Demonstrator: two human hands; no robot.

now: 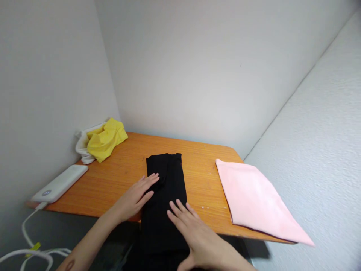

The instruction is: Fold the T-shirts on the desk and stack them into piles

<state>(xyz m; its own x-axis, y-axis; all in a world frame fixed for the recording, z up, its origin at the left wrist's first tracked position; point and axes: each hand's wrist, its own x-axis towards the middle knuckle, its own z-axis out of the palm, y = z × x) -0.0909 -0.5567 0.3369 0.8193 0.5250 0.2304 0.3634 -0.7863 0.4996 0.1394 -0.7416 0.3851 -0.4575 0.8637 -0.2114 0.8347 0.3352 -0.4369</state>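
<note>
A black folded garment [173, 180] lies lengthwise on the wooden table, its near part hanging over the front edge. My left hand [135, 197] rests on its left side, fingers stretched toward a small bunched fold in the cloth. On the lower right part of the garment my right hand [194, 229] lies flat with fingers spread. Neither hand grips anything. Which kind of garment it is, I cannot tell; its lower end is lost in the dark below the table edge.
A pink folded cloth [254, 192] overhangs the table's [200, 180] front right edge. Yellow cloth [107, 139] and white cloth [82, 147] are heaped at the back left. A white power bank [60, 184] with a white cable [25, 229] sits at the left edge. Walls enclose the table.
</note>
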